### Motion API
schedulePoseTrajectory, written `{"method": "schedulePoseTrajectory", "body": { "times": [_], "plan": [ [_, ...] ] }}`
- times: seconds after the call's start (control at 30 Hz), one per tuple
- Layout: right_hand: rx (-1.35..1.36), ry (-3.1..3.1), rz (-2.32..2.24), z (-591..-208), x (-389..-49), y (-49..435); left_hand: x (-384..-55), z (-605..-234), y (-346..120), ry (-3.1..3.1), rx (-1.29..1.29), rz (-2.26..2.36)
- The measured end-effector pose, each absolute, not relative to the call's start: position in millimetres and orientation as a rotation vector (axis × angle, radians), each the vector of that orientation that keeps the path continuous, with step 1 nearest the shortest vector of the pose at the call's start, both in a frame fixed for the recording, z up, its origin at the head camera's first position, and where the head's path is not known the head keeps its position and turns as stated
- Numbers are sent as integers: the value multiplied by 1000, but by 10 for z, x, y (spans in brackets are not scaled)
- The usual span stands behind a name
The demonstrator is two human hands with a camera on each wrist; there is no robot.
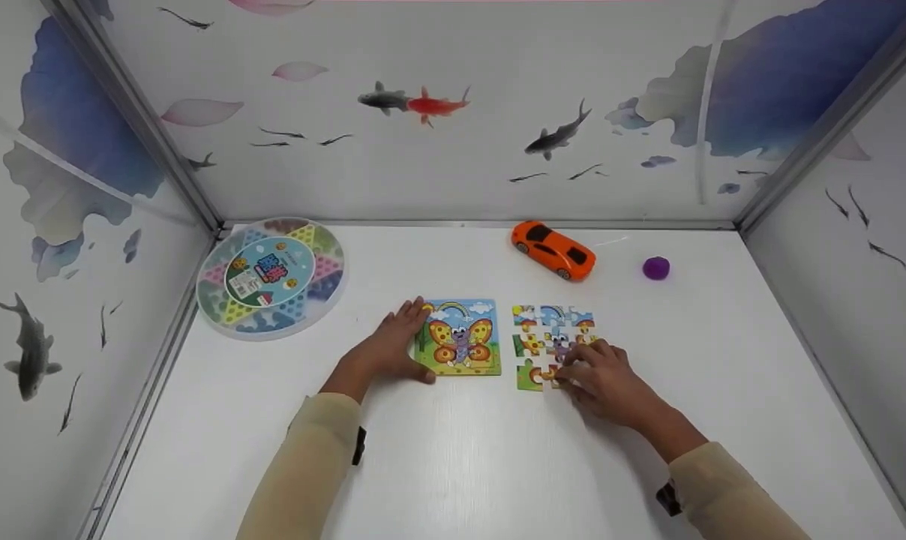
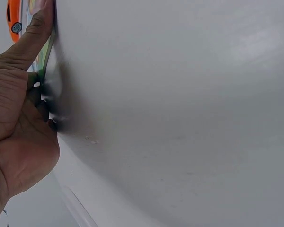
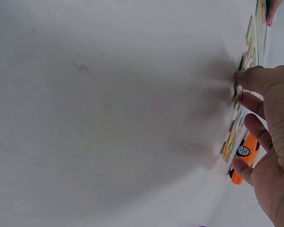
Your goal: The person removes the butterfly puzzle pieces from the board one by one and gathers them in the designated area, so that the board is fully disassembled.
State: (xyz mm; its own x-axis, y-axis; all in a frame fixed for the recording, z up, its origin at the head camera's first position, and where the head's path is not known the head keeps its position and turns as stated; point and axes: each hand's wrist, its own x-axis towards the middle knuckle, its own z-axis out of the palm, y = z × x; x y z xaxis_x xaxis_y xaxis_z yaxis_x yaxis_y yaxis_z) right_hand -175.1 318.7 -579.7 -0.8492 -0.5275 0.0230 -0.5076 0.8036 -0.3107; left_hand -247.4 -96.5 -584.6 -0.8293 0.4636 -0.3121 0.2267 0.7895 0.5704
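A square butterfly picture board lies flat on the table. My left hand rests at its left side, thumb by the lower left corner and fingers spread near the upper left one. To the right are several loose jigsaw pieces set out in rows with small gaps, bearing a matching butterfly picture. At their lower right, my right hand pinches a jigsaw piece between thumb and index finger. That piece is mostly hidden by the fingers; the right hand's other fingers are loosely bent above the pieces.
A round Chinese checkers set lies at the back left. An orange toy car stands behind the pieces, with a purple ball-like lump to its right. Printed wall panels enclose the white table at the back and sides.
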Motion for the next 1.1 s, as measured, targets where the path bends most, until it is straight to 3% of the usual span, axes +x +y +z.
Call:
{"method": "schedulePoseTrajectory", "body": {
  "times": [0.8,1.1],
  "plan": [
    [-793,2879,-485,-5751,-1790,3149,-2498,-5901,-985,2546,513,710],
    [-772,2900,-566,-5681,-1912,2914,-2462,-5851,-961,2540,491,745]
  ]
}}
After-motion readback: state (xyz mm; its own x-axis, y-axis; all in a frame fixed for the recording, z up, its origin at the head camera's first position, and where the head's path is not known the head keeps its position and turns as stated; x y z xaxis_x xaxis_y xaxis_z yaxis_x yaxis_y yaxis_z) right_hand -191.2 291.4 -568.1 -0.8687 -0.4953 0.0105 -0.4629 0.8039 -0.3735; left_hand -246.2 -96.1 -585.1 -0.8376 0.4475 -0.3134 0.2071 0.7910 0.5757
